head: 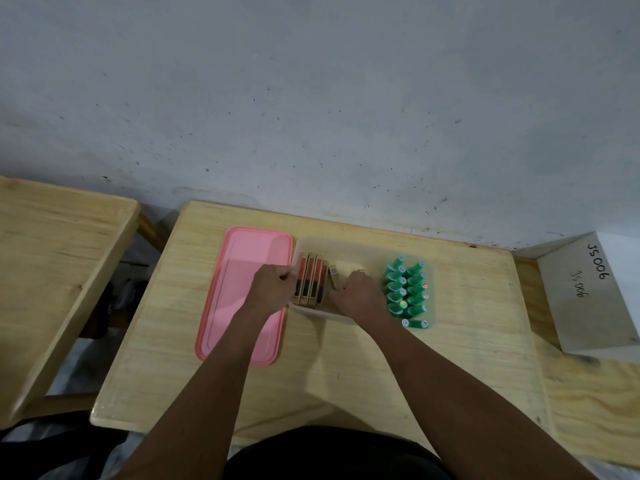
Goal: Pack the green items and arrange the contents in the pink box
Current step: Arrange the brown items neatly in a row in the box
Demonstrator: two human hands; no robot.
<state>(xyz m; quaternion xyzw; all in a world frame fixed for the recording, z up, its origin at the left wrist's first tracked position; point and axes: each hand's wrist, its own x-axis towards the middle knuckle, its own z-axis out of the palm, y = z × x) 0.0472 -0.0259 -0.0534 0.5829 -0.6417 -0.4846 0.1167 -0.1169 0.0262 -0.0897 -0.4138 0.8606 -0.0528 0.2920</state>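
Right hand (356,292) pinches slim tan carton (334,277) mid translucent plastic box (346,241), long axis front-to-back, fingers curled; left hand (273,285) fingers grip box's left wall.

On a wooden table (467,341), a translucent box (346,242) is seen with its pink lid (242,258) laid flat just to its left. Green tubes (407,292) are packed in two rows at the box's right end, and tan-and-red packs (311,271) are stood on edge at its left. The left hand (273,284) is curled at the left wall beside those packs, though what it grips cannot be told, while a loose pack (334,277), tilted, is held at its near end by the right hand (358,292).
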